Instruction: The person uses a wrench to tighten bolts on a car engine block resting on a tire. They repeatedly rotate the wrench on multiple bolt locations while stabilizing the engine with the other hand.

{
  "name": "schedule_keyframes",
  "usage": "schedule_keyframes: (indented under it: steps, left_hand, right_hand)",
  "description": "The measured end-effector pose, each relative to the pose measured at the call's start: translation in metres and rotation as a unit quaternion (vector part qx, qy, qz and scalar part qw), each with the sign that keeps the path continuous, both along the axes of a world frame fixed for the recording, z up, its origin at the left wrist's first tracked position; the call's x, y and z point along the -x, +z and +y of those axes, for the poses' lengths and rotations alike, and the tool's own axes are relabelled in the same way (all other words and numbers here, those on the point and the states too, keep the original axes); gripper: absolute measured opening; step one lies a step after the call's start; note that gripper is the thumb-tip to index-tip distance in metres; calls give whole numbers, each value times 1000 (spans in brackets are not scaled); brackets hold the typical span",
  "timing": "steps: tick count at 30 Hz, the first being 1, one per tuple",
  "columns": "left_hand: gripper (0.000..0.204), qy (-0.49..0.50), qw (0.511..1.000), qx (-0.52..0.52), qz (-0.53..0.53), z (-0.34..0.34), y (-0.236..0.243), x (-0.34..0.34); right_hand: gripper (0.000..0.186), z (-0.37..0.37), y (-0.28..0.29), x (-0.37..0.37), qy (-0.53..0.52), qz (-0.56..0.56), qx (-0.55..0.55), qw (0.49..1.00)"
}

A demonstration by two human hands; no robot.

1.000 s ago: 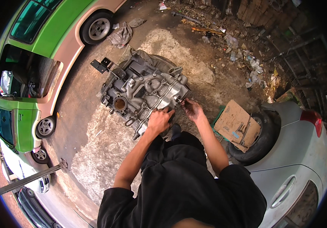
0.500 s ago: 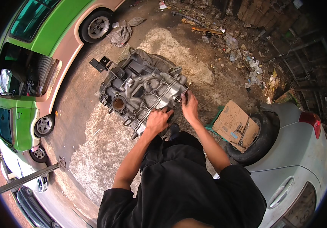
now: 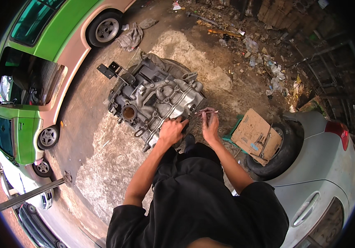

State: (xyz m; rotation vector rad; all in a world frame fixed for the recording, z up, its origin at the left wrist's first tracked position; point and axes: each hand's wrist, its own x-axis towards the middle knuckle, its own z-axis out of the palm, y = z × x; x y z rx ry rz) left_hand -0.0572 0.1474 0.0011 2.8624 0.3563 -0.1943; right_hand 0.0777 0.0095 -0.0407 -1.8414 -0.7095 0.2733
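Observation:
A grey metal car engine (image 3: pixel 156 93) sits on the ground in front of me, with pipes, a round port and a long cover along its near side. My left hand (image 3: pixel 171 131) rests on the near edge of that cover, fingers curled over it; some fingertips are hidden. Just right of the engine's near-right corner, my right hand (image 3: pixel 209 124) is closed round a thin, slender rod-like tool (image 3: pixel 211 111), held roughly level. The tool's exact kind is too small to make out. Beside its left end is a round opening (image 3: pixel 192 107) in the engine's end.
Right of me, a cardboard sheet (image 3: pixel 249 130) with tools lies on a green stool (image 3: pixel 232 134), beside a loose tyre (image 3: pixel 287 155) and a silver car (image 3: pixel 318 165). A green van (image 3: pixel 68 41) stands left. Rubbish (image 3: pixel 274 72) litters the far right; a metal bar (image 3: pixel 30 193) lies lower left.
My right hand has drawn back from the engine's corner to the right, and the thin tool has swung from steeply upright to nearly level. My left hand stays in place.

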Motion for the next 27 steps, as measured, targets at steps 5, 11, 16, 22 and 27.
schedule_keyframes:
  steps: [5, 11, 16, 22, 27]
  left_hand:
    - [56, -4, 1000, -14, 13, -1, 2, 0]
    - [55, 5, 1000, -1, 15, -1, 5, 0]
    - [58, 1, 1000, 1, 14, 0, 5, -1]
    - [57, 6, 1000, 8, 15, -1, 3, -1]
    - [58, -3, 1000, 1, 8, 0, 4, 0]
  right_hand:
    - [15, 10, -18, -25, -93, 426, -212, 875]
    - [14, 18, -28, -49, -56, 613, -147, 775]
    - [17, 22, -31, -62, -30, 653, -143, 744]
    - [10, 25, -37, -67, -62, 676, -117, 725]
    - [8, 27, -33, -60, -95, 698, -132, 697]
